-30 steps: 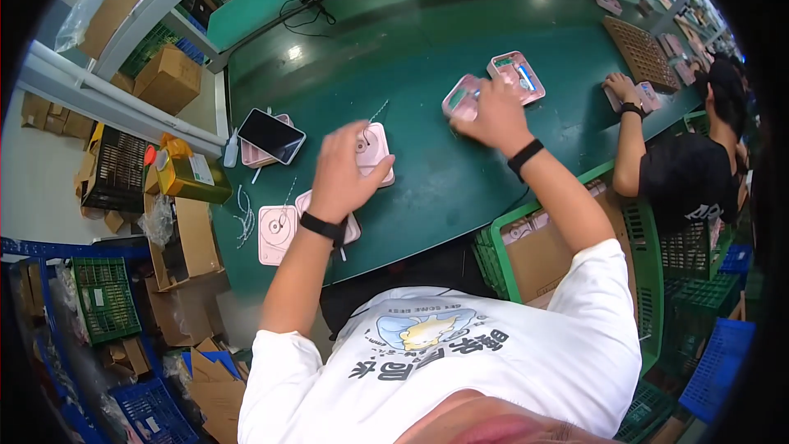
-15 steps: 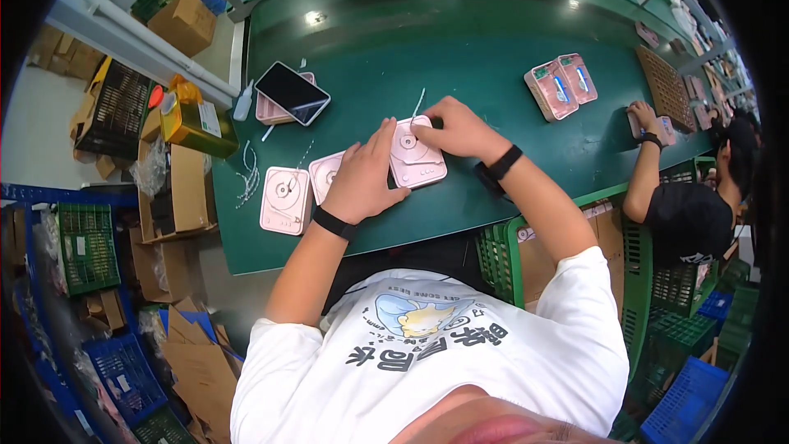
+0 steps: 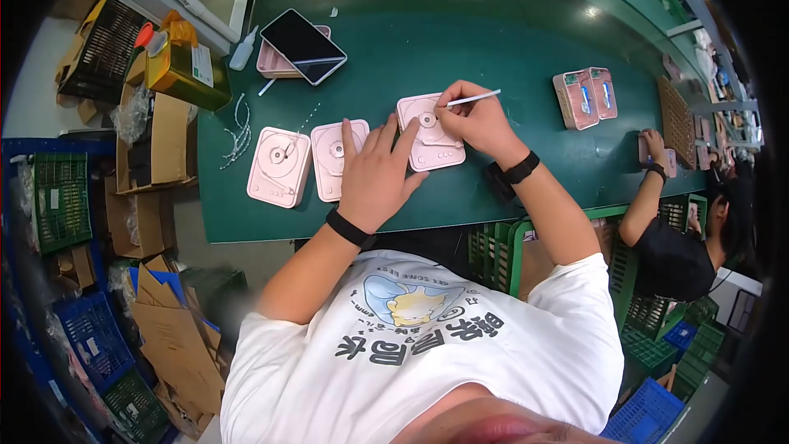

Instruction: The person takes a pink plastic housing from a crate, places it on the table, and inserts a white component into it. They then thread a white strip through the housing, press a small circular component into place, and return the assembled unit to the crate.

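Note:
Three pink turntable-shaped cases lie in a row on the green table. My left hand [image 3: 374,177] rests with fingers spread, its fingertips reaching the left edge of the right-hand case [image 3: 438,156] and partly covering the middle case [image 3: 327,177]. Above the right-hand case's round disc, my right hand [image 3: 485,127] pinches a thin white stick [image 3: 481,98], which points out to the right; its other end is hidden by the fingers. The left-hand case [image 3: 267,185] stands apart from both hands, with a small dark spot at its disc.
A phone [image 3: 304,45] leans on a pink box [image 3: 271,63], near a small squeeze bottle [image 3: 243,51] and white strands [image 3: 238,136]. An open pink case [image 3: 575,103] with blue parts lies right. A yellow can [image 3: 185,74] stands off the left edge. Another person's hand [image 3: 653,146] works far right.
The white stick, upright before, now slants to the right in my right hand. My left hand's fingers have spread wider. The whole view has shifted slightly.

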`<state>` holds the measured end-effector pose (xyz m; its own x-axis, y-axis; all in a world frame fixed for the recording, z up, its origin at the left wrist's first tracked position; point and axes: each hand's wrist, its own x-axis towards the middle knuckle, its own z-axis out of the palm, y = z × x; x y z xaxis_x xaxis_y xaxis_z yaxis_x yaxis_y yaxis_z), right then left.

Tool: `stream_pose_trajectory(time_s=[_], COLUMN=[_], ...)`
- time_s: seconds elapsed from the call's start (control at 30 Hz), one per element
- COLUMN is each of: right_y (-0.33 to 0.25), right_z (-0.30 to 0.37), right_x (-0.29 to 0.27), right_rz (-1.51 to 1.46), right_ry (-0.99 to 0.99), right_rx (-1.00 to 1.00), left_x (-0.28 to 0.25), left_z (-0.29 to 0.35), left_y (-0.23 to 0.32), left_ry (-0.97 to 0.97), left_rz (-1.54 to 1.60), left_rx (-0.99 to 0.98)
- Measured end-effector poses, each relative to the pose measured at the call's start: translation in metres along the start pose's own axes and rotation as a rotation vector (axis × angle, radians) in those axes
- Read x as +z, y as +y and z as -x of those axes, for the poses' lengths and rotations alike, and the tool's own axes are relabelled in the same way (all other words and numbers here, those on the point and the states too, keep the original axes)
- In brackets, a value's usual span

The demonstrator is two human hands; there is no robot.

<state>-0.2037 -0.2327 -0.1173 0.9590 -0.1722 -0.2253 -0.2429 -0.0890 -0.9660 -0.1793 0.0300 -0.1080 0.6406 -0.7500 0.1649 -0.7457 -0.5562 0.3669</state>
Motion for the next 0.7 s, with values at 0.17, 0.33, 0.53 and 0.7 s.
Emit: stream_pose_trajectory(time_s=[0.17, 0.33, 0.53, 0.7], right_y=[0.006, -0.002, -0.016, -0.003], right_z=[-0.003, 0.005, 0.013, 0.014], right_x=[0.007, -0.004, 0.003, -0.003], right_rz=[-0.008, 0.109, 0.372, 0.373], right_ry=[0.091, 0.049, 0.041, 0.097], right_rx=[-0.130, -0.192, -0.217, -0.462], left_x=[0.001, -0.002, 0.000, -0.001], left_z=[0.000, -0.001, -0.001, -0.002], left_y=[-0.001, 0.001, 0.000, 0.002], left_ry=[0.053, 0.051, 0.046, 0.047], left_rz=[-0.033, -0.037, -0.052, -0.016], left_rx=[0.016, 0.017, 0.013, 0.014])
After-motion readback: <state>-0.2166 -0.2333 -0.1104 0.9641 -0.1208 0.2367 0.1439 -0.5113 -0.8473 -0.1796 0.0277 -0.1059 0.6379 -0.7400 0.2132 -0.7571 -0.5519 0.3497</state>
